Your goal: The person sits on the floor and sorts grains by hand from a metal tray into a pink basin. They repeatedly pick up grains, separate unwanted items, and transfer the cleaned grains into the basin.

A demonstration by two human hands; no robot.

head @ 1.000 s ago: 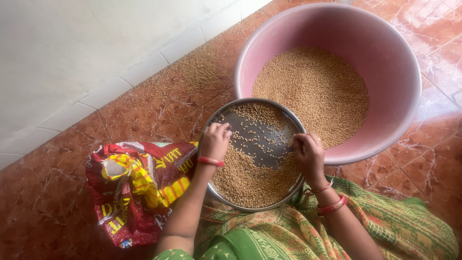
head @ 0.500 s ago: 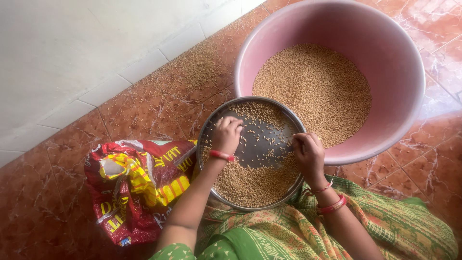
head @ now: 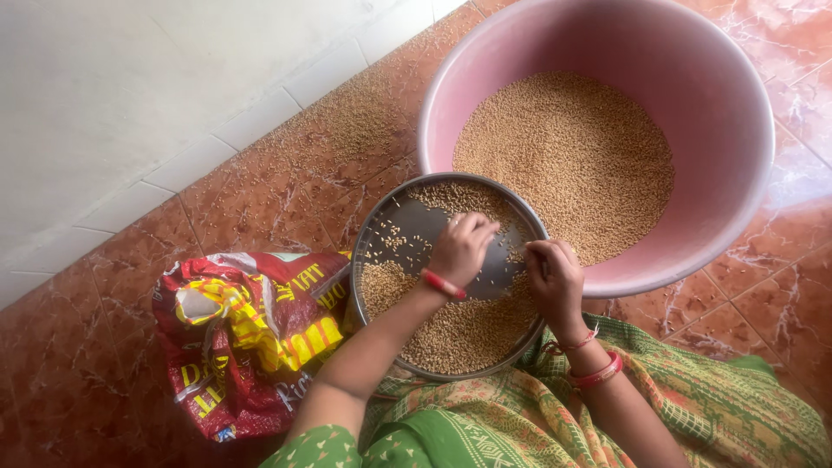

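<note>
A round steel plate rests on my lap and holds brown wheat grain, heaped at the near side and scattered thin at the far side. My left hand lies palm down over the middle of the plate, fingers bent and together, touching the loose grains. My right hand grips the plate's right rim. Just beyond the plate stands a large pink tub holding a broad layer of the same grain.
A crumpled red and yellow sack lies on the floor at the left of the plate. Loose grain is spilled on the reddish tiles beside a white wall. Green patterned cloth covers my lap.
My left hand has swept from the plate's left edge rightward to its middle, pushing grains along. My right hand has kept its hold on the rim.
</note>
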